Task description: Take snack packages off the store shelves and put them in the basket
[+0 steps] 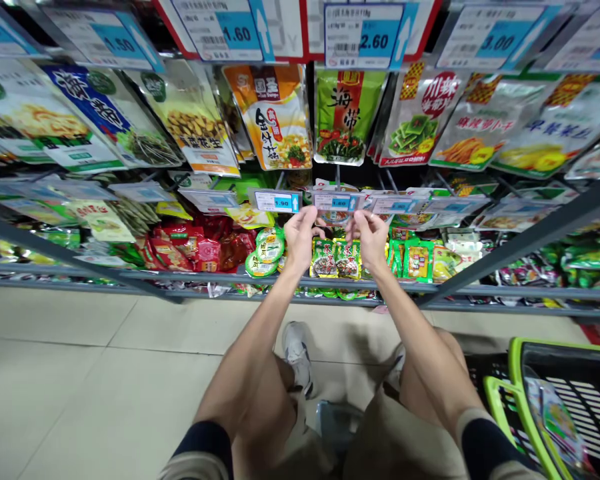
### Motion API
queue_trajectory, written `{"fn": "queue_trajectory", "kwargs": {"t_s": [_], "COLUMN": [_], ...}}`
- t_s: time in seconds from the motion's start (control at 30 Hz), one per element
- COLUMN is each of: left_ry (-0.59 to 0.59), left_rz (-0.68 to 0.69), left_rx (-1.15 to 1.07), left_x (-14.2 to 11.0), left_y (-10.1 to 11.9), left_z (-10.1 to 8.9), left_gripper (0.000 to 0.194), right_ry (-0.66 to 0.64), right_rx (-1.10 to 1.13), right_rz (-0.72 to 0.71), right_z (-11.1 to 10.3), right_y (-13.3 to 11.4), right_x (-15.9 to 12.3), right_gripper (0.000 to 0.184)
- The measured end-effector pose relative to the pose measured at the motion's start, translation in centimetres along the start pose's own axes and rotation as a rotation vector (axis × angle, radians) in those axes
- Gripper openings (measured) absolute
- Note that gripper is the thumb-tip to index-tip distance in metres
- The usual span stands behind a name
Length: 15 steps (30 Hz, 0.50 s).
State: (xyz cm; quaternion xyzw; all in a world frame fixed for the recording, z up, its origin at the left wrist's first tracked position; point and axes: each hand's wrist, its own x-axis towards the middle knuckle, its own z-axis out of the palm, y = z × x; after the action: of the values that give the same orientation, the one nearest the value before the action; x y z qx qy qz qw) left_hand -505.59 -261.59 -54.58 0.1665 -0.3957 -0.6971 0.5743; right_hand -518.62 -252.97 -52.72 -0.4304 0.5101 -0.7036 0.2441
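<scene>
Low in front of the shelf, my left hand (300, 240) has thumb and fingers closed at the lower left corner of a small price tag (337, 202) marked 1.60. At its lower right corner is my right hand (371, 241), fingers likewise closed. The tag sits at the end of a metal hook. Beside it on the left hangs another price tag (277, 201) reading 1.90. Below and between my hands lie small green snack packets (336, 259). Behind the tag, partly hidden, are more hanging packets.
Above, a row of hanging pouches includes an orange pouch (273, 117) and a green pouch (349, 113). Round green-lidded tubs (266, 252) and red packets (195, 247) fill the lower shelf. A green-rimmed black shopping basket (516, 363) stands at right on the tiled floor (80, 380).
</scene>
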Motion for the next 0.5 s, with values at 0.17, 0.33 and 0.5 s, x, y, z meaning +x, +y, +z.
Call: {"fn": "queue_trajectory", "kwargs": {"t_s": [0.17,0.33,0.5], "left_ry": [-0.027,-0.105,0.035], "left_rz": [-0.027,-0.068,-0.134], "left_rx": [-0.102,-0.116,0.321], "left_x": [-0.9,-0.7,-0.9], "left_y": [1.0,0.1,-2.8], "left_z": [1.4,0.7,-0.2], "left_gripper": [0.036,0.020,0.014], "right_ry": [0.066,-0.111,-0.565], "right_rx": [0.044,-0.011,-0.116], "right_rz": [-0.060,0.028,0.451], "right_z": [1.0,1.7,-6.2], "right_y": [0.2,-0.1,-4.0], "right_x": [-0.9,-1.9,-7.3], "right_gripper": [0.042,0.043,0.048]}}
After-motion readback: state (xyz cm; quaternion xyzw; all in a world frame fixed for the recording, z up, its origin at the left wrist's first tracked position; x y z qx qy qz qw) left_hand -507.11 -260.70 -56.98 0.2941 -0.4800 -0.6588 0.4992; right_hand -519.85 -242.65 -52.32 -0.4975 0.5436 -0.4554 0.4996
